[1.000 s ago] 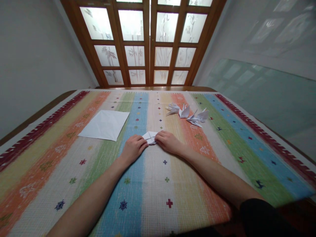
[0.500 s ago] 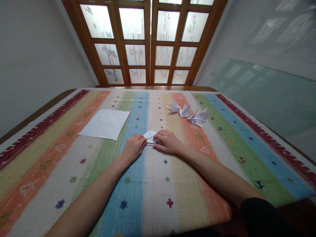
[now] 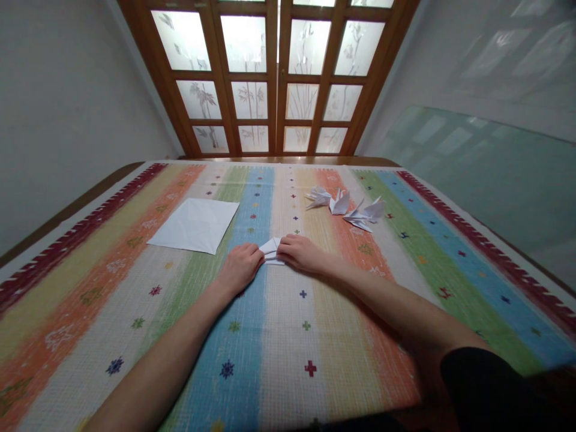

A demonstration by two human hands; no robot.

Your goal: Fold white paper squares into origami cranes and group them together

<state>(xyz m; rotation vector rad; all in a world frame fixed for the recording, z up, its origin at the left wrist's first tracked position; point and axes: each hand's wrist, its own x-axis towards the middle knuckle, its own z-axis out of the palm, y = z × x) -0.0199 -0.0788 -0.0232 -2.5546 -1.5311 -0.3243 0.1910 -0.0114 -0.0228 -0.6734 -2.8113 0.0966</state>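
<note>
A small folded white paper [image 3: 272, 252] lies on the striped tablecloth between my hands. At its left edge my left hand [image 3: 243, 266] is closed, fingers pinching the paper. My right hand [image 3: 300, 253] grips the right side of the same paper, with the fingertips over its top edge. Parts of the paper are covered by the fingers of both hands.
A white paper square [image 3: 195, 225] with faint creases lies flat at the left. Several folded white paper cranes [image 3: 344, 207] sit close together at the back right. The striped tablecloth [image 3: 283, 360] covers the table; wooden doors with glass panes [image 3: 272, 78] stand beyond.
My right hand has shifted slightly up and curled its fingers over the folded paper. My left hand has moved slightly left. The view has shifted a little.
</note>
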